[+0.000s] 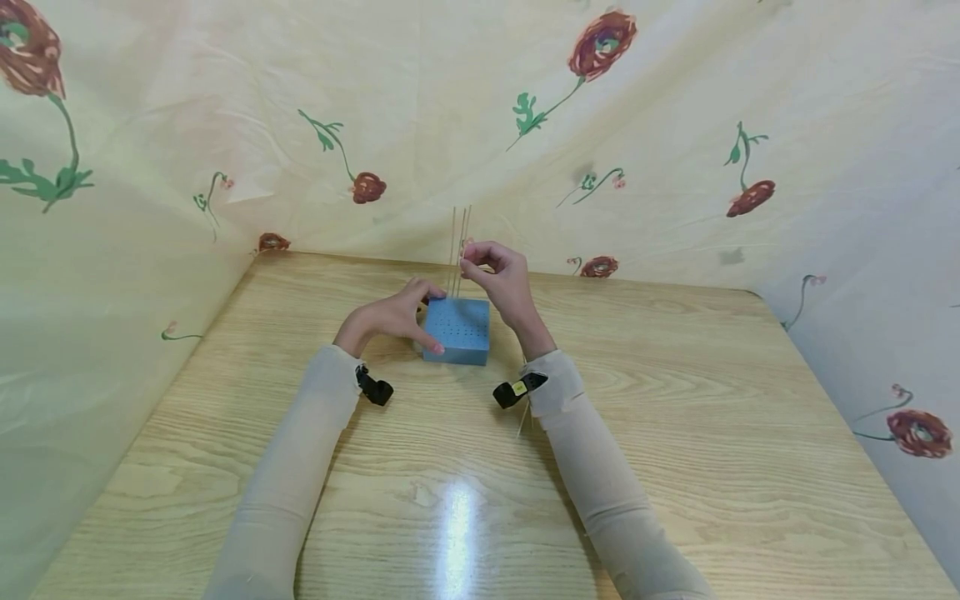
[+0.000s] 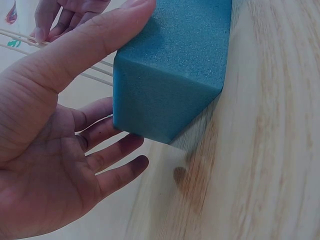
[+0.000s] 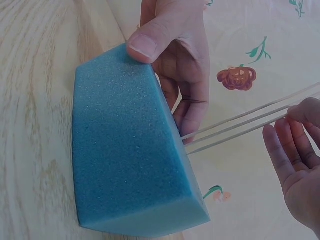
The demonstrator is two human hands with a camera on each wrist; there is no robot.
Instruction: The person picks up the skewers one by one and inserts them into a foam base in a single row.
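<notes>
Floral cloth [image 1: 450,125] is backing the table [image 1: 675,417]. The left hand [image 1: 390,317] is clasping a blue block [image 1: 468,317], likely steadying it; the right hand [image 1: 512,283] is pinching an upright stick [image 3: 235,135].

The head camera is looking forward and down from well above the pale wood-grain worktop [image 1: 675,417]. The black left wrist camera [image 1: 377,390] and black right wrist camera [image 1: 513,392] are facing the rectangular blue foam block [image 1: 459,327] closely from opposite sides (both are tilting sideways), sharing its front and the thin pale sticks [image 3: 240,133].
</notes>
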